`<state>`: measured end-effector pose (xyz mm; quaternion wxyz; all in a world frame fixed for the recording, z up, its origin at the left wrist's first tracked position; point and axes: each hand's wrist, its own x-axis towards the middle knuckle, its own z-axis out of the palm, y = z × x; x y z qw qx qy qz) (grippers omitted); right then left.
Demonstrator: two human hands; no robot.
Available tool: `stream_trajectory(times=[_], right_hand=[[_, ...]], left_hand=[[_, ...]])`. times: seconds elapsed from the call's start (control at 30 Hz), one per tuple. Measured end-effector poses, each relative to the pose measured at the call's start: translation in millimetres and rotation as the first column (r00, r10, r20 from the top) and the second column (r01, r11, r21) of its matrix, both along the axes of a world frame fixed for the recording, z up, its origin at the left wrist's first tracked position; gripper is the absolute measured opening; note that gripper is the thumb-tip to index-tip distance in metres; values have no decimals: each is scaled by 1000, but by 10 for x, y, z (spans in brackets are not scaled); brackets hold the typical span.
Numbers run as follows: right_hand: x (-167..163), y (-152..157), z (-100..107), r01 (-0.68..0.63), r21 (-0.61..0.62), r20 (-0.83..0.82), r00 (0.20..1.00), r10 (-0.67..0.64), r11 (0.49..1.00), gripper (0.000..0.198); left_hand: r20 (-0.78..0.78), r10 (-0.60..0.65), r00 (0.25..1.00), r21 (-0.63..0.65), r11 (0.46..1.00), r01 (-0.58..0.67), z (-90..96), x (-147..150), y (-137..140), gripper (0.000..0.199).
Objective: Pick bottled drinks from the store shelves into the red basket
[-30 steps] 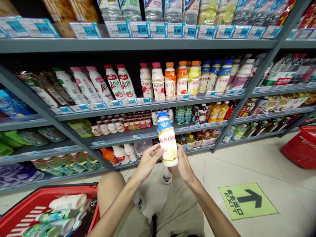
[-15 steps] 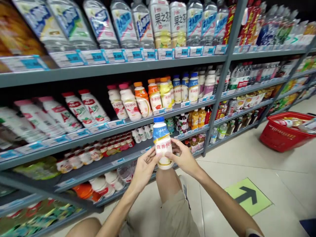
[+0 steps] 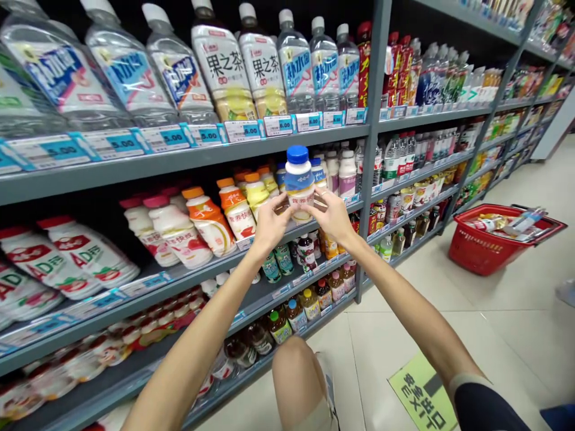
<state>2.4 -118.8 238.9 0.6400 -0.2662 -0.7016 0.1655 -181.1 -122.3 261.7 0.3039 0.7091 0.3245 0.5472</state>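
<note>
Both hands grip a white drink bottle [image 3: 299,179] with a blue cap and blue-and-white label, held upright at the middle shelf. The fingers of my left hand [image 3: 272,220] close on its lower left side. On the lower right side, my right hand [image 3: 333,216], with a ring on one finger, is closed too. Blue-capped bottles [image 3: 318,170] of a similar look stand just behind it, partly hidden. To the left on the same shelf are a yellow bottle [image 3: 257,193], orange-labelled bottles [image 3: 236,209] and pink-capped bottles [image 3: 179,233]. Whether the held bottle touches the shelf, I cannot tell.
Large clear bottles [image 3: 294,66] line the shelf above, over a price-tag strip [image 3: 245,130]. Small bottles [image 3: 309,304] fill the lower shelves. A red basket [image 3: 480,248] with packaged goods stands on the floor at right, beyond a green floor sign [image 3: 422,392].
Both hands have raised the bottle from in front of my knee to the middle shelf. The arms are stretched further forward, and the view has shifted.
</note>
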Motion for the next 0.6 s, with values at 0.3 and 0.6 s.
stream_trajectory(times=[0.3, 0.6], right_hand=[[-146, 771, -146, 216, 88, 50, 974, -221, 972, 56], [-202, 927, -384, 370, -31, 155, 920, -361, 929, 52]], left_hand=[[66, 90, 994, 118, 988, -97, -172, 79, 637, 49], [-112, 294, 949, -15, 955, -298, -408, 159, 1031, 36]])
